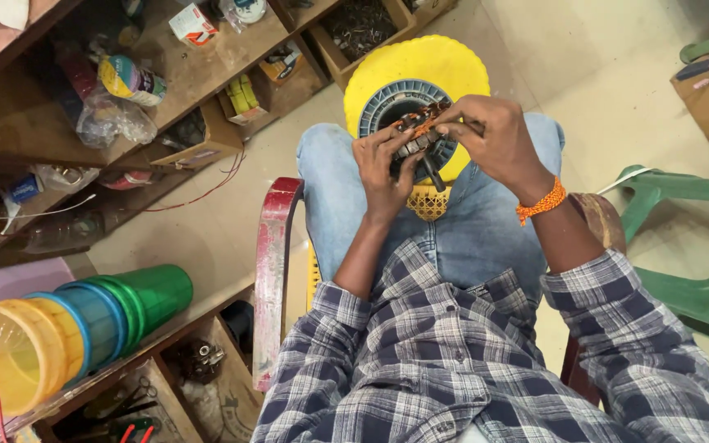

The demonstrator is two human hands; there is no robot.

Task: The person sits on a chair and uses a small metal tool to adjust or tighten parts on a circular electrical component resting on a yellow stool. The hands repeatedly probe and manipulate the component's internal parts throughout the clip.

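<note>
Nearest the camera: checked shirt sleeves and both forearms, reaching forward over the knees of a seated person in blue jeans (486, 238). An orange braided wristband (542, 201) sits on the right wrist.

The left hand (383, 168) cups a motor stator (410, 123) from beneath and at its near side, fingers curled up against the core, thumb across the windings. The right hand (494, 135) comes in from above and to the right, fingertips pinched together on the copper winding at the stator's top edge; what exactly lies between them cannot be made out. A dark, narrow tool (432, 174) hangs below the stator between the hands.

The stator rests over the lap, in front of a yellow plastic stool (445, 61). Judged: a laminated steel core, heavy and rigid; the wire coils are thin and easily nicked. Best held by the outer ring, not the windings.

Further off: a red chair arm (272, 262), stacked coloured plastic tubs (75, 328) at left, wooden shelving (207, 78) holding packets, and green chairs (691, 246) at right.
</note>
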